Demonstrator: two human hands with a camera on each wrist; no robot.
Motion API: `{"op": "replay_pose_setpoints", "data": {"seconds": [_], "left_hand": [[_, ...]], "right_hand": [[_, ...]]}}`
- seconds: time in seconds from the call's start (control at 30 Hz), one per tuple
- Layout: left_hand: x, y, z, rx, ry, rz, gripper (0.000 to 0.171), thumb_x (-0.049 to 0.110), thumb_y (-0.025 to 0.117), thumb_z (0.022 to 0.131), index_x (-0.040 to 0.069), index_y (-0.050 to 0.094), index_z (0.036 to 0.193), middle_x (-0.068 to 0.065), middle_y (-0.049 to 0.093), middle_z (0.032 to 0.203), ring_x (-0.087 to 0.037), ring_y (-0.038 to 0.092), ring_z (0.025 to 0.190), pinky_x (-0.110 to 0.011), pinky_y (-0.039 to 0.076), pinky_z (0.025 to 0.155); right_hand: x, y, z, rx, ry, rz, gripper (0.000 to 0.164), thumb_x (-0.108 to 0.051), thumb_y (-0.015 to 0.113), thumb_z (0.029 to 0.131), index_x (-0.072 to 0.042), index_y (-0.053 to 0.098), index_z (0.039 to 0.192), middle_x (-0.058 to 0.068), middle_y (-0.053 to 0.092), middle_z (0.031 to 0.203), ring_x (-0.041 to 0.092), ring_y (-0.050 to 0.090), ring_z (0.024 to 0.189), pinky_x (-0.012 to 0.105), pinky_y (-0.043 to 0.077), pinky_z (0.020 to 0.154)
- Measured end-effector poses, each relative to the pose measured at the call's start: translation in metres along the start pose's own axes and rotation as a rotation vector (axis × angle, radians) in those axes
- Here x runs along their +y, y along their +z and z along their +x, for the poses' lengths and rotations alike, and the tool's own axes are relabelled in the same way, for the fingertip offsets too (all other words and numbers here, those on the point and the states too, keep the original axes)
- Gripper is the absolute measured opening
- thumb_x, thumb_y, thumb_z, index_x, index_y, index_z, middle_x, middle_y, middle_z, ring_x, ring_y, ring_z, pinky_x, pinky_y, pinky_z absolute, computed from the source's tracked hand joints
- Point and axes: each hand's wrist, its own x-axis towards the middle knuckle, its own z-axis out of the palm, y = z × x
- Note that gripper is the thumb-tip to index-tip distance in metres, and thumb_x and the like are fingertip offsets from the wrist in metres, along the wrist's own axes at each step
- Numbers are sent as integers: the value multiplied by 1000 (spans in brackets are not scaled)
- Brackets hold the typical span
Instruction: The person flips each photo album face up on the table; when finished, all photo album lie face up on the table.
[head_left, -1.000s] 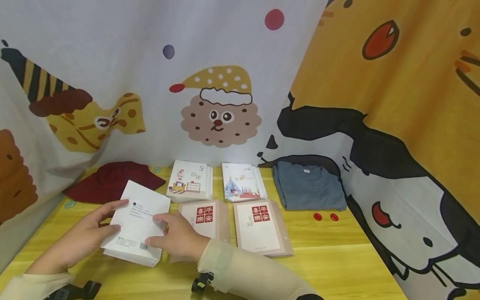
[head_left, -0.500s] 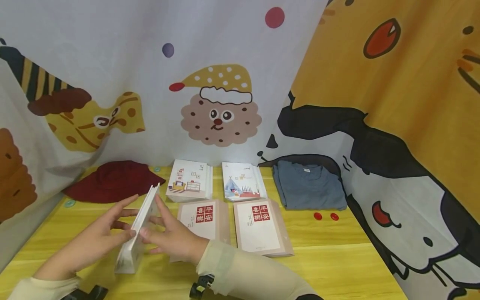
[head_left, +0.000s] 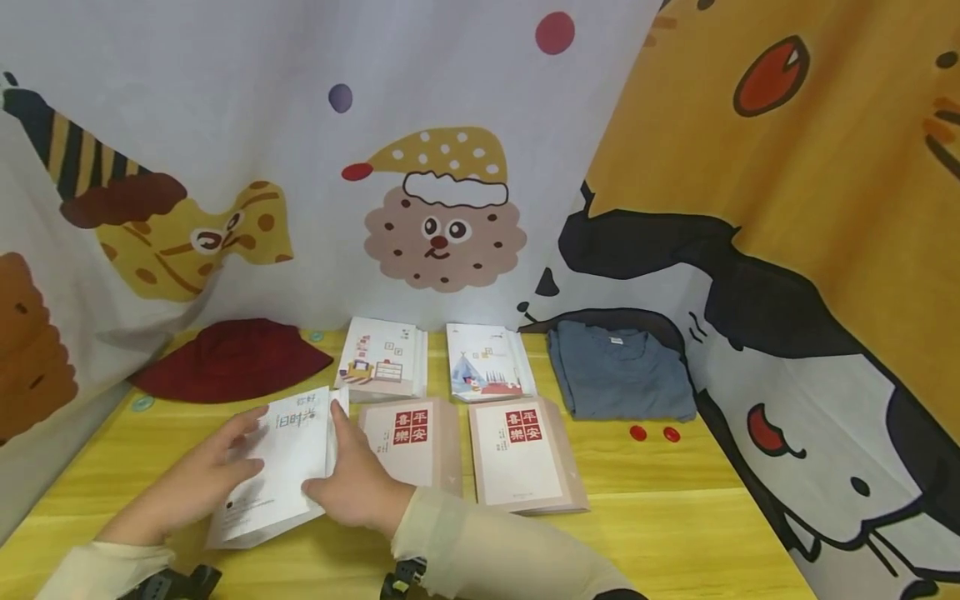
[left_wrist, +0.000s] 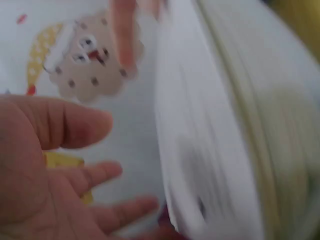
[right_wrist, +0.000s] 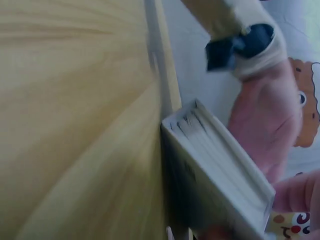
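Note:
A thick white book (head_left: pixel 281 450) with dark lettering stands tilted over the left part of the table, between the hands. My right hand (head_left: pixel 363 483) holds its right side, thumb on the near cover. On the opposite side is my left hand (head_left: pixel 206 479), thumb and fingers spread. In the left wrist view a gap shows between the left thumb and the book (left_wrist: pixel 210 130), with the lower fingertips close to its edge. The page block of the book (right_wrist: pixel 220 160) faces the camera in the right wrist view, where the left hand (right_wrist: pixel 265 120) appears behind it.
Two white illustrated books (head_left: pixel 378 358) (head_left: pixel 487 362) lie at the back, with two beige books (head_left: pixel 397 437) (head_left: pixel 521 458) before them. A dark red hat (head_left: pixel 232 362) is back left, a folded blue-grey shirt (head_left: pixel 618 371) back right. Two red discs (head_left: pixel 637 433) lie near the shirt.
The book has turned over between the hands: its barcode side faced up, then it stood edge-on, and now a cover with larger lettering shows. The things on the table stay put.

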Motion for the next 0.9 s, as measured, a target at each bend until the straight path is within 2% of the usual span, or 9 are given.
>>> {"op": "replay_pose_setpoints", "data": {"seconds": [0.07,0.13,0.17,0.27,0.33,0.4,0.57,0.73,0.9], "left_hand": [[-9,-5,1,9,-98,2,74,16,59,106,-8,18,163,-48,29,154,-67,36,137,-71,42,104],[-16,-10,1,-10,-169,-18,76,18,55,108,-11,12,162,-49,24,154,-66,33,137,-69,42,103],[-19,-11,1,-17,-184,-25,76,19,54,108,-12,11,162,-49,24,154,-64,35,136,-65,45,102],[-23,-13,2,-33,-164,-42,74,17,54,108,-11,13,163,-46,32,151,-59,43,133,-50,52,94],[-22,-13,4,-42,-148,-48,74,16,55,108,-8,13,164,-44,33,153,-57,44,134,-47,52,94],[-20,-14,8,-48,-148,-51,75,16,55,107,-7,12,165,-44,31,154,-58,41,136,-51,50,97],[-16,-15,15,-51,-162,-62,75,13,54,107,-7,10,165,-46,21,158,-61,29,142,-71,37,106],[-14,-15,19,-42,-163,-50,73,14,54,107,-7,13,164,-47,18,160,-63,25,145,-76,32,109],[-12,-13,17,-21,-160,-65,72,14,53,107,-9,14,163,-49,18,159,-64,24,145,-76,31,109]], "right_hand": [[-1,2,-2,28,9,-6,109,-13,82,84,-34,18,169,8,28,171,26,34,154,45,34,124],[0,3,-3,35,8,9,107,-12,83,82,-32,21,168,8,28,172,27,32,156,46,32,125],[0,3,-3,37,5,18,107,-12,83,82,-31,23,168,7,30,171,25,34,154,45,33,125],[1,5,-1,28,-8,49,104,-12,84,82,-24,27,167,6,37,167,20,41,149,39,36,123],[1,6,1,15,-3,65,101,-12,84,82,-22,30,166,5,40,166,17,43,147,37,37,122],[2,7,4,4,3,70,97,-13,84,82,-20,33,165,3,41,164,15,43,146,35,37,121],[3,10,8,1,36,59,92,-15,85,82,-19,39,162,2,44,162,14,44,144,34,39,120],[3,10,10,29,51,86,90,-13,85,81,-21,43,160,3,47,160,12,48,140,34,41,118],[1,-2,5,34,17,87,85,-18,85,84,-27,45,159,0,48,160,18,46,144,43,42,119]]}}
